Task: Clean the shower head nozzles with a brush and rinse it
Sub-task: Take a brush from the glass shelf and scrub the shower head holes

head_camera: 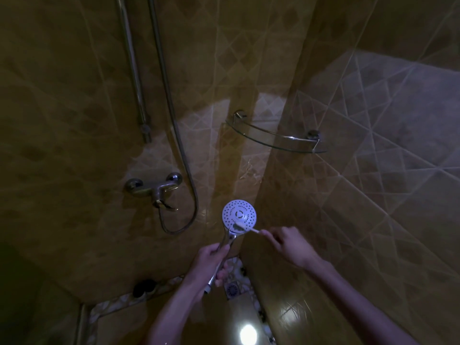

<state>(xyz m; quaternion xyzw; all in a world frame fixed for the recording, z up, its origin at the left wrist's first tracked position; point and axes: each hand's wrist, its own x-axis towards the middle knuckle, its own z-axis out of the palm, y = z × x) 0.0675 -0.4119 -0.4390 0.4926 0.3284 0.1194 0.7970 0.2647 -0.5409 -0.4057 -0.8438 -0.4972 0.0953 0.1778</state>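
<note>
The round white shower head [238, 215] faces up at me, its dotted nozzle face lit. My left hand [208, 262] grips its chrome handle from below. My right hand [290, 244] pinches the thin handle of a small brush [245, 228]. The brush's bristle end lies on the lower edge of the nozzle face. A metal hose [174, 125] runs from the mixer up the wall.
A chrome mixer tap [154, 189] is on the wall to the left, with a riser rail [134, 78] above it. A glass corner shelf [276, 136] sticks out at the right. A floor drain [232, 288] and a dark round object [144, 287] lie below.
</note>
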